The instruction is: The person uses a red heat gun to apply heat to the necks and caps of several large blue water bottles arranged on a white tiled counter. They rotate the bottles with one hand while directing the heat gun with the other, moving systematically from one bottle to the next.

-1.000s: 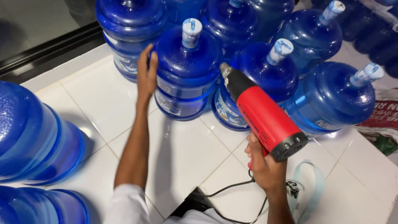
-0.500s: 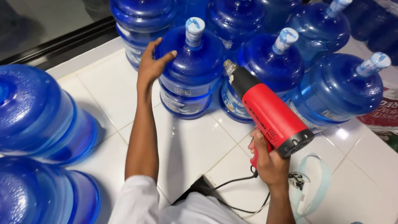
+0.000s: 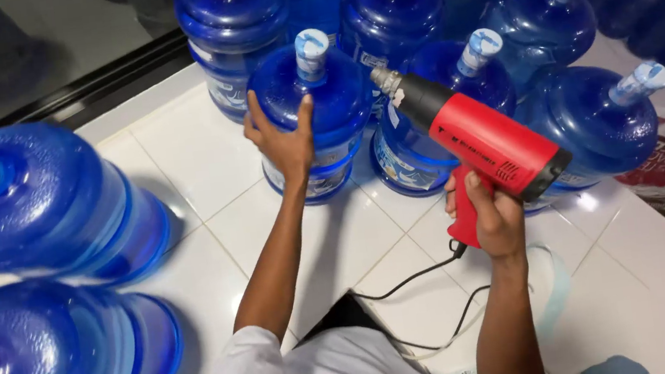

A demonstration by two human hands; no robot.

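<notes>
Gripped in right hand (image 3: 495,218), heat gun (image 3: 474,137); left hand (image 3: 282,136) steadies water bottle (image 3: 321,110)

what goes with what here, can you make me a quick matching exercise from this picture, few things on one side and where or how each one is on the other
Things:
1. left hand
2. right hand
3. heat gun
4. black cord

Places or states:
A. red and black, nozzle aimed toward the bottle caps
B. trailing over the white tiled floor
C. wrapped around the red handle
D. palm flat against the side of an upright blue water bottle

Pairs: 1-D, 2-C, 3-A, 4-B
</notes>
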